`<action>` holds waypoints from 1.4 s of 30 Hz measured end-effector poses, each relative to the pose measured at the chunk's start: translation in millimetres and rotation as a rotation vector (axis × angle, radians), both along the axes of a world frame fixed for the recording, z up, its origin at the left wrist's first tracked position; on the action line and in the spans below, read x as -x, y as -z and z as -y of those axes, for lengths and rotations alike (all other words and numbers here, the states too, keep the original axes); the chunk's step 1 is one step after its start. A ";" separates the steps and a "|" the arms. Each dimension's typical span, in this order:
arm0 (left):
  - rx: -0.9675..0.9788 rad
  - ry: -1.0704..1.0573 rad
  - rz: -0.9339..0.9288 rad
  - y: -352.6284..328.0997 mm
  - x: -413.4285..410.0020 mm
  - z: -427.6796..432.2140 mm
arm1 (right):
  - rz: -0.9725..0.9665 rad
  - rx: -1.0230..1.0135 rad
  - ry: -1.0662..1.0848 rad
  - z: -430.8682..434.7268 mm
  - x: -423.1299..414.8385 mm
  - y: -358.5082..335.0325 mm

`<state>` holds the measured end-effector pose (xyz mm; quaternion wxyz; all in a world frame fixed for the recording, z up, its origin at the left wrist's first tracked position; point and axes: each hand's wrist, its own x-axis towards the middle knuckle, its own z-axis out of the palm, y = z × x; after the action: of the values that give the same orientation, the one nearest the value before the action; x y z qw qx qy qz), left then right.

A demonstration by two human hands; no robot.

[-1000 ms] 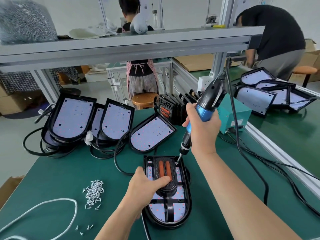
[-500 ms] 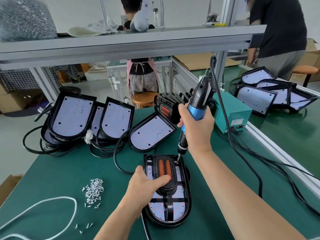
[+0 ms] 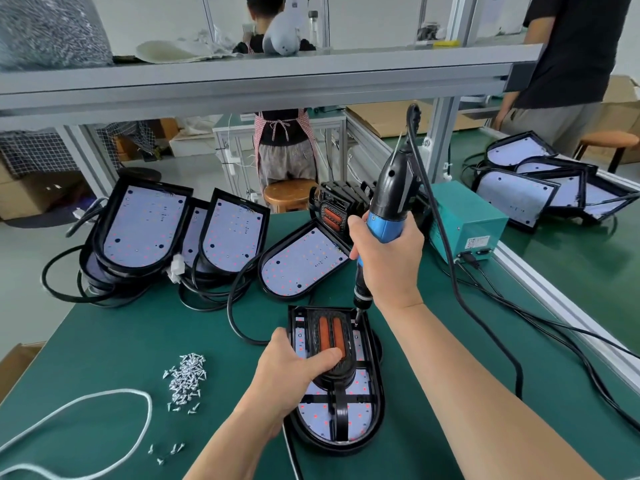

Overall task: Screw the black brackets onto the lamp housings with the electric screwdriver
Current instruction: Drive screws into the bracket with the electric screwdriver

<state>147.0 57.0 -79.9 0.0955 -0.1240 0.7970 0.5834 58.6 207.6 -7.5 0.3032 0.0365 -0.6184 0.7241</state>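
Lamp housing (image 3: pixel 320 422): black-rimmed, rounded at its near end, with a white LED board dotted red; it lies flat on the green table (image 3: pixel 138 341), just right of the screw pile (image 3: pixel 187 379).
Black bracket (image 3: pixel 341 375): sits on top of the housing, with two orange strips at its far end and a black arm running toward the near end.
Left hand (image 3: pixel 287 375): grips the housing at its left rim, right of the screw pile, with the thumb pressed across the bracket; the other fingers are hidden.
Right hand (image 3: pixel 388 261): wrapped tightly round the blue grip of the electric screwdriver (image 3: pixel 391 199), beyond and right of the screw pile.
Screwdriver bit: points down, its tip at the housing's far right corner.
Spare housings (image 3: pixel 145 226): propped up beyond the screw pile.
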 end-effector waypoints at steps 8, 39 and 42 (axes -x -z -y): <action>0.008 0.002 -0.012 1.7 -0.4 0.5 | -0.012 -0.028 -0.110 0.4 -4.7 2.9; 0.097 -0.019 0.015 -4.7 -1.4 -1.8 | 0.354 0.882 -0.179 -100.3 -36.9 52.9; 0.253 -0.035 -0.081 -7.0 -6.6 -4.2 | 0.384 0.909 -0.234 -99.9 -41.6 70.6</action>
<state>153.6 61.1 -72.9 0.0370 -0.1252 0.8651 0.4844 100.2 307.4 -78.0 0.0863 -0.1640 -0.2772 0.9428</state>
